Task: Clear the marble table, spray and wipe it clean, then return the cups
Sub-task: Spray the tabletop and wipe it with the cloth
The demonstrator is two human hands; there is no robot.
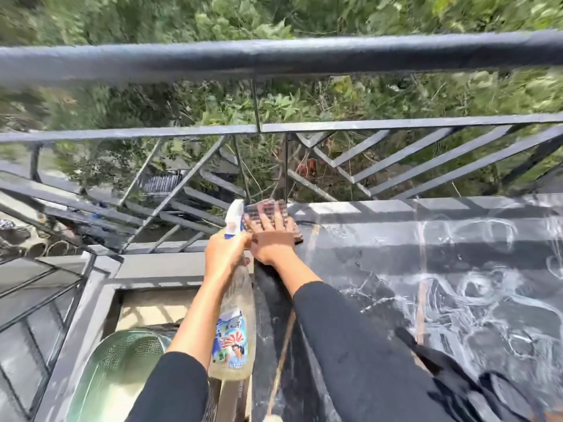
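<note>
Both grips are busy at the far left corner of the worktop (396, 269). The left hand (225, 254) is closed tight around the neck of a clear spray bottle (236, 324), which hangs just off the left edge with its white nozzle pointing toward the railing (274, 56) and its labelled body running back toward the person. The right hand (272, 239) lies flat, fingers spread, pressing down on a checked cloth (265, 210) that sits right in that corner — it grasps nothing, only holds the cloth against the stone. The two hands touch, or very nearly, at the corner.

The marble is black with white veins, and pale swirled streaks cover its right half. No cups show on the part that is in view.

A dark metal railing with diagonal bars runs close behind the far edge, with greenery beyond and below. Left of the worktop, low down, sits a green mesh cover or basket (122, 370) — blur makes it hard to say which.

Black sleeves hide much of the near left part of the marble. The right edge and near edge are cut off, and the whole view is smeared by motion.
</note>
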